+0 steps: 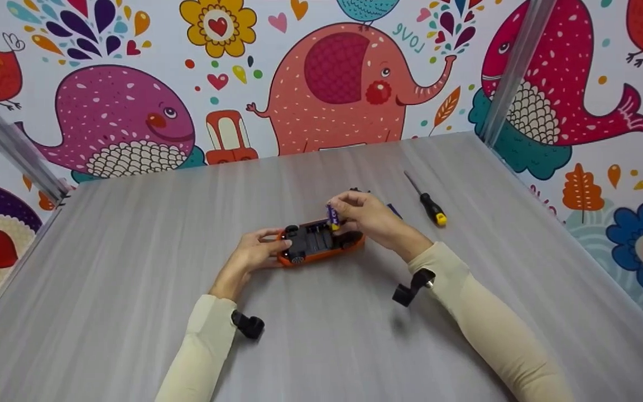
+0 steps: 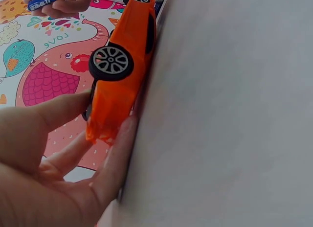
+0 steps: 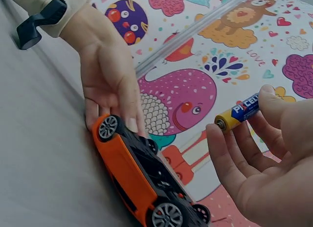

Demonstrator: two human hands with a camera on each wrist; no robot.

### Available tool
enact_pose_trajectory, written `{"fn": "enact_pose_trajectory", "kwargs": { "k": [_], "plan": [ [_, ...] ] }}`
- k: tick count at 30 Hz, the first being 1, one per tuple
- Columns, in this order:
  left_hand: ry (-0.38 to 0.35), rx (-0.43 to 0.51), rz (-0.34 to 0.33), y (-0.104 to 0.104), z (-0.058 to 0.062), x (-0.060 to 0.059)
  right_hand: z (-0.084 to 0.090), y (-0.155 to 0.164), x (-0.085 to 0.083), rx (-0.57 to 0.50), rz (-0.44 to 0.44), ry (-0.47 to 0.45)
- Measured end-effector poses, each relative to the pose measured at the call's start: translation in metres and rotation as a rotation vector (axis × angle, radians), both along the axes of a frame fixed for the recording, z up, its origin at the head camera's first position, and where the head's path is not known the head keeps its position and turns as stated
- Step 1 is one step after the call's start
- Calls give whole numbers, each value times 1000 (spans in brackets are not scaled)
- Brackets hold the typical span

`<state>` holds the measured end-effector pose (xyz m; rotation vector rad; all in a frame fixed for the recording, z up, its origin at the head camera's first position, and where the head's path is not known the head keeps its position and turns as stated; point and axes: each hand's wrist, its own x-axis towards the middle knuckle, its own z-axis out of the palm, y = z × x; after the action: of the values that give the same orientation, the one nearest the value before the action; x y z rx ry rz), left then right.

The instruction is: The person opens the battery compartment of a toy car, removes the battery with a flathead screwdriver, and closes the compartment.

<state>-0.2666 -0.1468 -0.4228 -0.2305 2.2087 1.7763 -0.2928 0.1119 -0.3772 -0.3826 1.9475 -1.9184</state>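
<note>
- Orange toy car (image 1: 321, 248) is lying upside down mid-table, underside and open battery bay (image 1: 317, 237) facing up; bay is likely being kept reachable that way
- Car is being steadied at its left end by the left hand (image 1: 254, 254); fingers (image 2: 110, 163) are lying fairly straight against the body, pressing rather than wrapping, probably so the car is not sliding
- Battery (image 3: 238, 113), blue and yellow, is being pinched between thumb and fingertips of the right hand (image 1: 369, 215); hand is clamped on it just above the right end of the bay, not yet seated
- Battery is being held tilted, one end aimed down at the bay; presumably being lined up with the slot
- Screwdriver (image 1: 426, 202), black and yellow handle, is lying to the far right of the car, well apart, untouched
- A dark piece (image 1: 394, 210) is lying just behind the right hand; mostly hidden, cannot be identified
</note>
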Motion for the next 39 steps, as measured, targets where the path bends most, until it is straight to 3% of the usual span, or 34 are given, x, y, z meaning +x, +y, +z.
{"fn": "enact_pose_trajectory", "kwargs": {
  "k": [8, 18, 28, 39],
  "plan": [
    [0, 0, -4, -1, 1, 1, 3, 25, -5, -22, -100, -52],
    [3, 18, 5, -2, 1, 3, 7, 53, -23, -32, -115, -64],
    [-3, 13, 7, 0, 0, 0, 11, 85, -35, -31, -202, -133],
    [2, 11, 2, -1, 0, 1, 1, 102, -46, 129, -312, -130]
  ]
}}
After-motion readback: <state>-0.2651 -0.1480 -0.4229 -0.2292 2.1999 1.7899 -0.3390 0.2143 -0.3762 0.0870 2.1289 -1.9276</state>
